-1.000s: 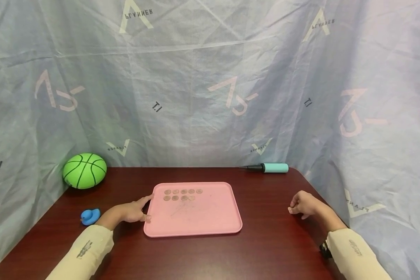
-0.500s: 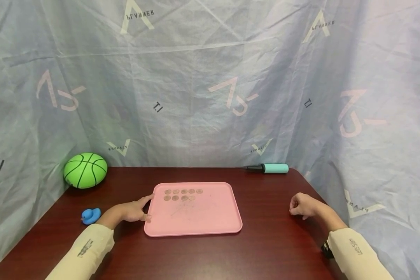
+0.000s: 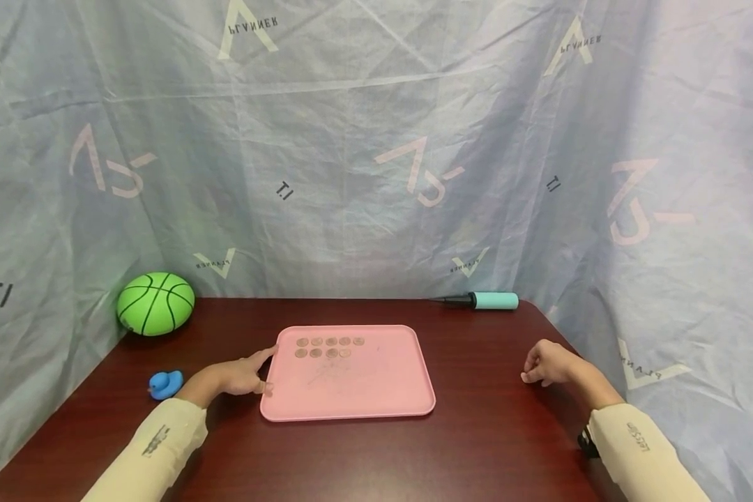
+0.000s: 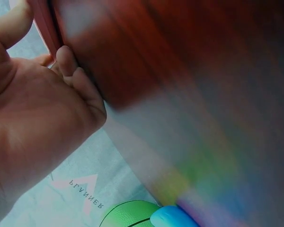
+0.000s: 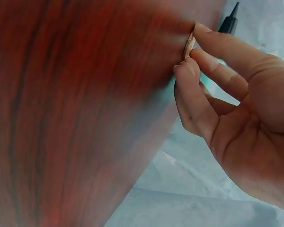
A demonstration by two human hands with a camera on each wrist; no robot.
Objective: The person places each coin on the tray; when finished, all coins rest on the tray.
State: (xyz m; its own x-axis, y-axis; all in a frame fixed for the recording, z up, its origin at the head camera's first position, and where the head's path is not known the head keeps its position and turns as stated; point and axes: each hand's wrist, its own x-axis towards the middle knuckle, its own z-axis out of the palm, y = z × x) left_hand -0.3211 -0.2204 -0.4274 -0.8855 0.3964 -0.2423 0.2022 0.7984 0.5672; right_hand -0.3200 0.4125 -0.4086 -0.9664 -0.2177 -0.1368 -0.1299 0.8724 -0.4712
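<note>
A pink tray (image 3: 376, 390) lies on the dark red table, with several round coins (image 3: 331, 342) in two rows near its far left corner. My left hand (image 3: 238, 377) rests at the tray's left edge; its thumb touches the rim and its index finger reaches to the far left corner. In the left wrist view, the outer fingers (image 4: 87, 90) are bent beside the tray's edge. To the right of the tray, over the table, is my right hand (image 3: 549, 362). Its fingertips pinch a coin (image 5: 190, 46), seen nearly edge-on in the right wrist view; the head view hides that coin.
A green basketball (image 3: 155, 304) sits at the table's far left corner. Nearer, beside the left forearm, is a blue rubber duck (image 3: 166, 385). A teal and black hand pump (image 3: 494, 300) lies along the back edge. Grey printed cloth (image 3: 345, 174) hangs behind the table.
The right hand stays in nearly the same place, with small shifts of its fingers. The whole head view drifts slightly. Left hand, tray and laid coins keep their places.
</note>
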